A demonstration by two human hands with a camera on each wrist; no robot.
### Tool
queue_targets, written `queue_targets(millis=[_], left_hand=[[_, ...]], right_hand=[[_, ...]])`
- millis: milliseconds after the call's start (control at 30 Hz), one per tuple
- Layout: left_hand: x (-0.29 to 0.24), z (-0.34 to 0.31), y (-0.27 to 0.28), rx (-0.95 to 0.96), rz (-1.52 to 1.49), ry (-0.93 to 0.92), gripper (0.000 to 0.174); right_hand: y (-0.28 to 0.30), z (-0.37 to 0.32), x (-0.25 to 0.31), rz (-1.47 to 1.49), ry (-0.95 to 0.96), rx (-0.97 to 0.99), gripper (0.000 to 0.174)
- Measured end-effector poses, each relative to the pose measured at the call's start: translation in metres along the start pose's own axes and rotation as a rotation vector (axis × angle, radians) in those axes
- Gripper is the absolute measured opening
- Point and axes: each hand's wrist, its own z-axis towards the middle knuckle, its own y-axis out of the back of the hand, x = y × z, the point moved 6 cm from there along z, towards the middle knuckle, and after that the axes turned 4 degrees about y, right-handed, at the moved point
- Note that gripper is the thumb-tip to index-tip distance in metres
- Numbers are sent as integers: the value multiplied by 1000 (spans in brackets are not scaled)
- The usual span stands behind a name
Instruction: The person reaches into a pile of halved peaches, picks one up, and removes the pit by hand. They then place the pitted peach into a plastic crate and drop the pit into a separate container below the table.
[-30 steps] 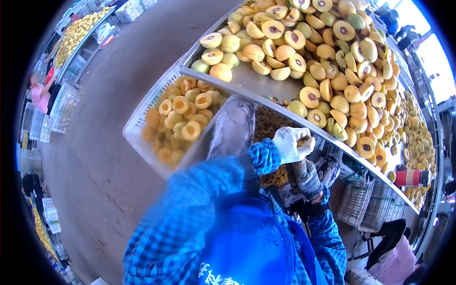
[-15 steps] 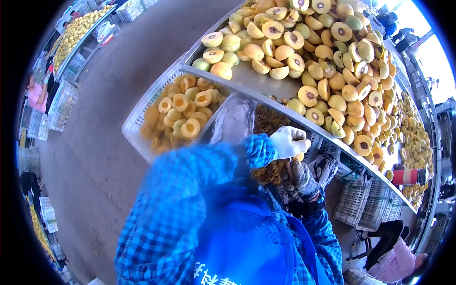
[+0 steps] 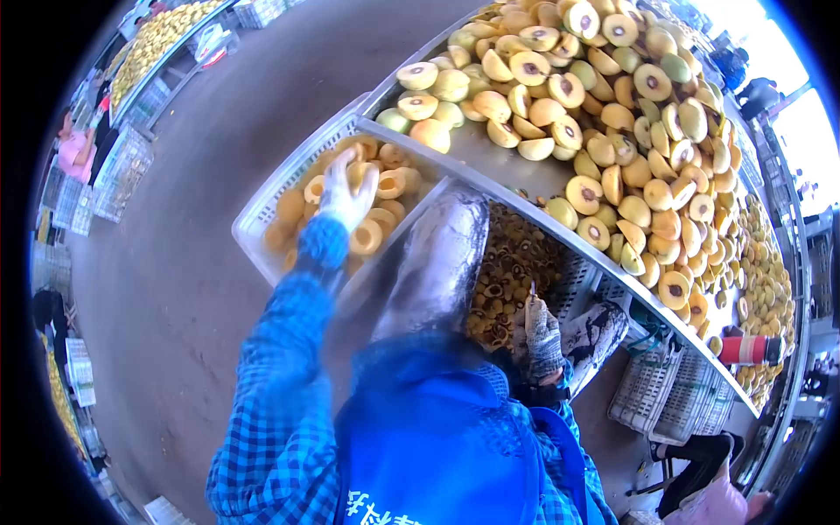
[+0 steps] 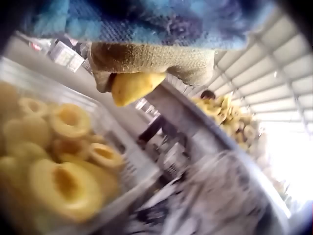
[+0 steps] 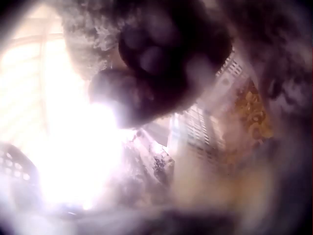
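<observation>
Probably soft, the fruit half is best rim-held. Between crate edges, it is pinched by the left hand; a thin tool is gripped by the right hand.

White Chinese characters stood on the blue apron, with 科 readable among them and the rest unclear or cut off.
</observation>
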Motion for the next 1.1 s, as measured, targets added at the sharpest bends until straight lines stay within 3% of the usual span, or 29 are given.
queue_targets(millis=[33, 100, 133, 200, 300, 367, 400, 500, 567, 667, 833, 867, 967, 1000, 1100], left_hand=[[-1, -18, 19, -20, 22, 66, 66], [33, -69, 13, 193, 233, 95, 83], [41, -84, 10, 244, 304, 195, 87], [46, -99, -11, 355, 430, 403, 93], [49, -66, -24, 367, 351, 338, 91], [56, -45, -29, 472, 445, 377, 92], [51, -29, -25, 525, 483, 381, 92], [65, 7, -34, 556, 533, 259, 95], [82, 33, -47, 514, 471, 151, 96], [84, 72, -51, 662, 532, 187, 94], [104, 115, -75, 698, 588, 243, 76], [103, 126, -77, 735, 634, 316, 58], [178, 151, -140, 635, 610, 390, 44], [175, 163, -143, 625, 680, 270, 40], [166, 181, -144, 606, 626, 268, 38]], right_hand=[[-5, 0, 0, 78, -88, -10, 34], [5, 7, -39, 150, -252, 34, 31], [31, 30, -77, -388, 134, -5, 32], [27, 34, -112, -351, 71, 14, 32], [39, 38, -132, -337, -34, 35, 32], [38, 55, -131, -316, -96, 47, 33], [27, 52, -120, -339, -311, -50, 36], [6, 57, -112, -234, -318, -8, 40], [0, 61, -115, -405, -300, 83, 39], [4, 69, -115, -639, -262, 201, 39], [7, 67, -118, -627, -357, 189, 36], [8, 67, -118, -622, -374, 180, 35], [13, 65, -118, -614, -424, 162, 34], [14, 65, -117, -612, -434, 159, 33], [13, 65, -117, -590, -449, 160, 31]])
